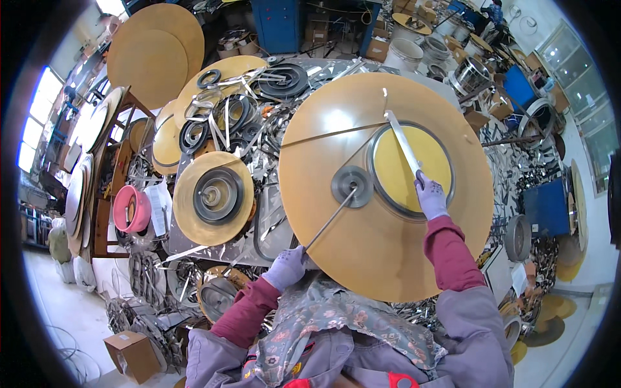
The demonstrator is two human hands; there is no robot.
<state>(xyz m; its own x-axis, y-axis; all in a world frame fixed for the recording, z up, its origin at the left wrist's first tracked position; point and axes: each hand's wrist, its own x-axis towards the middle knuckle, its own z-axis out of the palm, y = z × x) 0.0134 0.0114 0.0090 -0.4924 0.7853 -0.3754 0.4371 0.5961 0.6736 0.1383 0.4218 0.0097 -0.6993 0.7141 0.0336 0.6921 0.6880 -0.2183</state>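
A large tan round disc [323, 258] lies before me. On its right half sits a thin grey metal ring [455, 178] around a yellow disc [430, 158]. My right hand [430, 195], in a pale purple glove, is closed on the lower end of a flat silvery strip [402, 143] that slants across the ring. A dark narrow band [330, 135] runs from the tan disc's left edge to the ring. Left of the ring is a small grey wheel [352, 187], joined to a thin rod [331, 223]. My left hand [284, 268], also gloved, is closed around the rod's near end.
A smaller tan disc [184, 210] bears a dark metal coil [240, 194] on the left. Tangled metal strips and rings [284, 79] crowd the far left side. Further left are a pink bucket [141, 216] and a cardboard box [134, 357]. A blue cabinet [275, 26] stands behind.
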